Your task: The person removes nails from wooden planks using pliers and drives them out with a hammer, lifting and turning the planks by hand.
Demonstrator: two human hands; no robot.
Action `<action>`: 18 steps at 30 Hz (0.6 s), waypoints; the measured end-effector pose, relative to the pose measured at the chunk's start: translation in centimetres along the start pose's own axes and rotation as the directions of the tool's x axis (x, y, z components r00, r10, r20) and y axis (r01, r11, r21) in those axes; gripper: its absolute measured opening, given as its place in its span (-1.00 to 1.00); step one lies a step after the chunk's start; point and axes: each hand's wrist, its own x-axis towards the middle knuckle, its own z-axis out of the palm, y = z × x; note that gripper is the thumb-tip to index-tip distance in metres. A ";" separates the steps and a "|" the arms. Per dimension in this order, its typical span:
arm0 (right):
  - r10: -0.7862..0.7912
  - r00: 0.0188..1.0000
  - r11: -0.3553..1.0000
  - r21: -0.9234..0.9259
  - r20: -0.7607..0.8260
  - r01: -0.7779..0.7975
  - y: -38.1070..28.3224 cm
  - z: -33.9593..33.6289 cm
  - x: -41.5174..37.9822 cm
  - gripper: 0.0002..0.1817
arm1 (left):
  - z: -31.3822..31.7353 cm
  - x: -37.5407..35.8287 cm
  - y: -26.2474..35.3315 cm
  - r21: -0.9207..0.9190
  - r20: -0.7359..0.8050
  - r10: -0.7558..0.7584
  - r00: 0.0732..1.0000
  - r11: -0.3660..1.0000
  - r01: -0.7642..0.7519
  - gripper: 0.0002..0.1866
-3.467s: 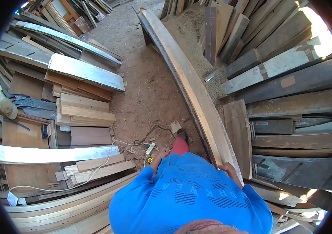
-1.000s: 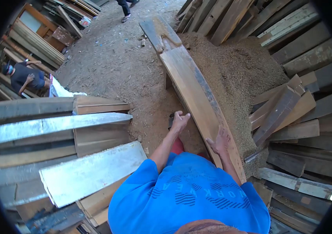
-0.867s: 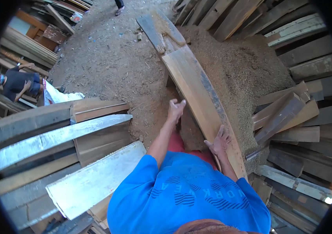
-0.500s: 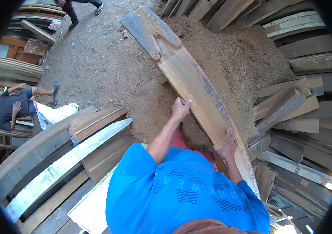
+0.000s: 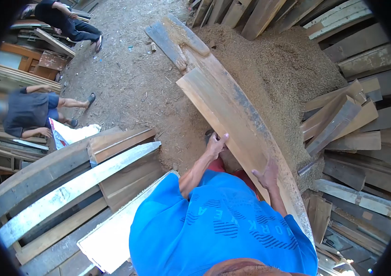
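Observation:
A smooth brown plank [image 5: 223,110] lies lengthwise on a thick weathered beam [image 5: 250,101], its left edge overhanging the beam. My left hand [image 5: 215,146] grips that overhanging edge, thumb on top and fingers curled beneath it. Closer to my body, my right hand [image 5: 268,175] rests on the plank's upper face with fingers stretched and thumb apart. Wooden pieces [image 5: 198,46] with sawdust between them are fixed on the beam's far end. The plank's near end is hidden by my arm and blue shirt.
Sawdust [image 5: 278,69] is heaped right of the beam. Stacked boards [image 5: 342,119] line the right side, and more timber [image 5: 80,170] lies left. A white panel [image 5: 112,234] is beside me. One person [image 5: 30,110] sits at left near a white sack [image 5: 76,133]; another person [image 5: 62,23] is behind.
The plank has shifted left on the beam, so its far end sticks out more. Both hands stay on it. The far person has come further into view; the seated person's arm has lowered.

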 end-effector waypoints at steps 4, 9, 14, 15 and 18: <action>0.128 0.992 0.990 -0.061 -0.001 -0.128 8.3 0.4 -1.6 0.10 | 0.6 2.4 -4.2 0.012 -0.165 0.046 0.985 0.999 -0.045 -0.34; 0.262 0.965 0.964 -0.041 -0.007 -0.262 20.3 0.0 -8.0 -0.01 | 7.2 1.3 -11.1 -0.144 -0.407 0.156 0.900 0.962 -0.232 -0.19; 0.377 0.917 0.926 -0.032 0.134 -0.376 26.3 0.2 -13.8 -0.02 | 8.2 4.7 -14.5 0.060 -0.662 0.117 0.741 0.993 -0.103 0.04; 0.371 0.918 0.929 -0.038 0.140 -0.369 26.7 0.4 -14.7 -0.02 | 8.5 4.4 -13.9 0.071 -0.675 0.100 0.731 0.995 -0.070 0.06; 0.299 0.942 0.954 -0.038 0.151 -0.297 27.1 -0.2 -15.9 0.06 | 8.9 2.9 -12.7 0.057 -0.679 0.065 0.731 0.998 -0.035 0.13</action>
